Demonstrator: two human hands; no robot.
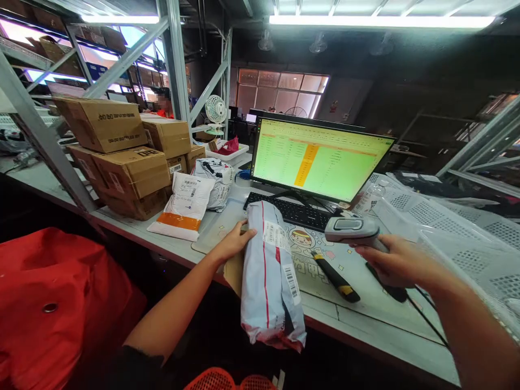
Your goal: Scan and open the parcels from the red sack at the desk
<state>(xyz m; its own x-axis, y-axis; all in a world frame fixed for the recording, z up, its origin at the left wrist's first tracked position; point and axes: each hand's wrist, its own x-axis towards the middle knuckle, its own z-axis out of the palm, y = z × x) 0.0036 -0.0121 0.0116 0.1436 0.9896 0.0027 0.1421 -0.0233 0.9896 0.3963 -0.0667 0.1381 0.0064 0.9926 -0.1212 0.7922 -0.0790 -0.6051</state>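
On the surface (365, 319), one lit monitor (320, 157) at the far edge. Draped over the near edge, one grey parcel (270, 281): red stripe, two barcode labels, top pinched by the left hand (233, 241). Clenched in the right hand (400, 262), one scanner (351, 230). Between parcel and scanner, one knife (335, 276).

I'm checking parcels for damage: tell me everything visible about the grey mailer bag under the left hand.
The mailer bag is pale grey, glossy, wrinkled plastic, with a red stripe lengthwise and two white barcode labels. It lies across the table edge, its reddish lower end hanging off. The left hand grips its upper left side; the scanner in the right hand is apart from it.
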